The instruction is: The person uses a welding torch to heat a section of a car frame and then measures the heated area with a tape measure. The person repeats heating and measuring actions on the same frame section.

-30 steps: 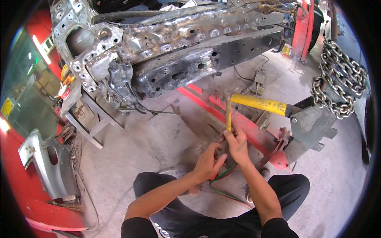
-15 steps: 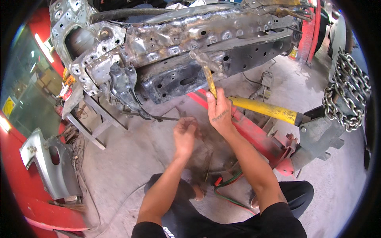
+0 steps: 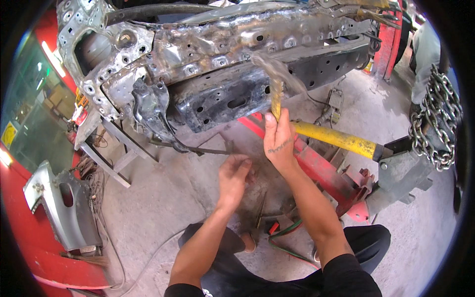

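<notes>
My right hand (image 3: 280, 141) is wrapped round the worn yellow handle of a hammer (image 3: 276, 96). The hammer's head is smeared by motion in front of the black perforated beam (image 3: 232, 101) of a bare car body front; whether it touches the metal I cannot tell. Lower and to the left, my left hand (image 3: 234, 178) is closed at the end of a thin dark metal bar (image 3: 210, 150). That bar runs left beneath a bent black bracket (image 3: 151, 106), which hangs from the body's left end.
A yellow cylinder (image 3: 339, 137) and a red steel beam (image 3: 321, 168) lie right of my right hand. A heavy chain (image 3: 435, 123) hangs over a grey steel arm. Metal stand legs (image 3: 116, 148) and a silver fender (image 3: 69, 213) are at left. Hoses (image 3: 284, 240) run near my feet.
The hammer has swung a little to the right, with my right hand shifting slightly right and down. My left hand keeps its place at the bar's end. The view has tilted slightly.
</notes>
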{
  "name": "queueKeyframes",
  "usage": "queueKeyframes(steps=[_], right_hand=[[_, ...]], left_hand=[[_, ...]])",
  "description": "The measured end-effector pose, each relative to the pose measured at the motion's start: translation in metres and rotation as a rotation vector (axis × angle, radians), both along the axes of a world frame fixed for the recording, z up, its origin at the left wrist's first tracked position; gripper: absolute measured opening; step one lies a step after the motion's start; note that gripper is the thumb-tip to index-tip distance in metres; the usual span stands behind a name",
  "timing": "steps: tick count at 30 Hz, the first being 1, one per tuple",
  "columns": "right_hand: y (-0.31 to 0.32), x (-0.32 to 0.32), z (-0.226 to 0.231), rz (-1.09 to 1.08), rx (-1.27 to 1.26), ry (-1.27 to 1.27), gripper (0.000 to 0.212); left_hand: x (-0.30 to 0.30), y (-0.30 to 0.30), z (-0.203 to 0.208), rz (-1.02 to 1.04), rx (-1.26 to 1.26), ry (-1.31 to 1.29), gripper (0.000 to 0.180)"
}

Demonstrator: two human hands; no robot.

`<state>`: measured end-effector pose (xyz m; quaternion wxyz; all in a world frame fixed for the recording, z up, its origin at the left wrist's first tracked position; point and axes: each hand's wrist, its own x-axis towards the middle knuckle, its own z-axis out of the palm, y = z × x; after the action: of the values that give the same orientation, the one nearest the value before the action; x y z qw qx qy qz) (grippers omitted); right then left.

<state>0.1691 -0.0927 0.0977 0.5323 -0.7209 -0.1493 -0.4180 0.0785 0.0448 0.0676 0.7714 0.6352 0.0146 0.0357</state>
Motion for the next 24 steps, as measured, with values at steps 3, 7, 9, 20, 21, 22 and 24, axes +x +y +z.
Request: queueKeyframes(steps=[3,7,9,20,21,22,24], right_hand=[[0.001,0.01,-0.012,-0.069,-0.015,0.021,0.029],[-0.003,0.009,0.002,-0.008,-0.027,0.118,0.029],[-0.003,0.004,-0.001,0.017,-0.011,0.083,0.029],[0.005,0.013,-0.005,-0.034,0.021,-0.064,0.033],[0.006,0.024,-0.011,-0.066,-0.022,-0.029,0.032],[0.01,0.027,-0.008,-0.093,-0.06,0.002,0.032],[0.003,0.021,-0.005,-0.058,-0.054,0.131,0.032]], left_hand=[[-0.003,-0.004,0.0,-0.02,-0.018,-0.027,0.011],[-0.005,-0.003,0.001,-0.02,-0.021,-0.003,0.011],[-0.007,-0.006,0.008,-0.031,-0.043,-0.002,0.01],[-0.008,-0.013,0.009,-0.037,-0.049,-0.023,0.01],[-0.008,-0.015,0.009,-0.04,-0.052,-0.019,0.01],[-0.008,-0.013,0.01,-0.039,-0.049,-0.016,0.01],[-0.006,-0.011,0.01,-0.039,-0.044,-0.012,0.01]])
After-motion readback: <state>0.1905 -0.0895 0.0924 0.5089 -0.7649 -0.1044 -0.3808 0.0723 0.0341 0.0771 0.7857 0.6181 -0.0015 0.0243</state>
